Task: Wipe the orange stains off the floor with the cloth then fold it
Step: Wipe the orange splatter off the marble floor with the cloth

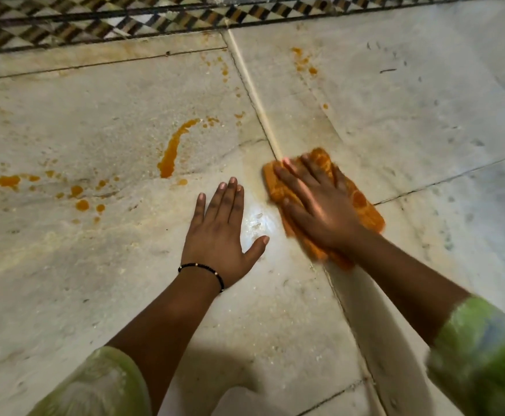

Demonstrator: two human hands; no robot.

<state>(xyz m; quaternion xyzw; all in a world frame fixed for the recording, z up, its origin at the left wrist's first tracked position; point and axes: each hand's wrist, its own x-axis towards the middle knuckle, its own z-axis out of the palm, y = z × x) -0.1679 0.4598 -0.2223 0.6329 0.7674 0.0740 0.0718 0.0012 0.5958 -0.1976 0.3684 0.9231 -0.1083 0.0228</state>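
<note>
An orange cloth (362, 202) lies bunched on the pale marble floor (410, 121), right of centre. My right hand (320, 202) presses flat on it with fingers spread, and looks motion-blurred. My left hand (219, 235) rests palm-down on the bare floor just left of the cloth, fingers straight, a black bead bracelet on the wrist. A long curved orange stain (174, 148) lies up and left of my left hand. More orange stains (5, 183) spread at the far left, and small orange drops (303, 63) sit near the top.
A checkered tile border (155, 19) runs along the top edge. A pale seam (254, 94) runs diagonally between the marble slabs down to the cloth. A wet glossy patch (258, 220) lies between my hands. Green sleeves show at the bottom corners.
</note>
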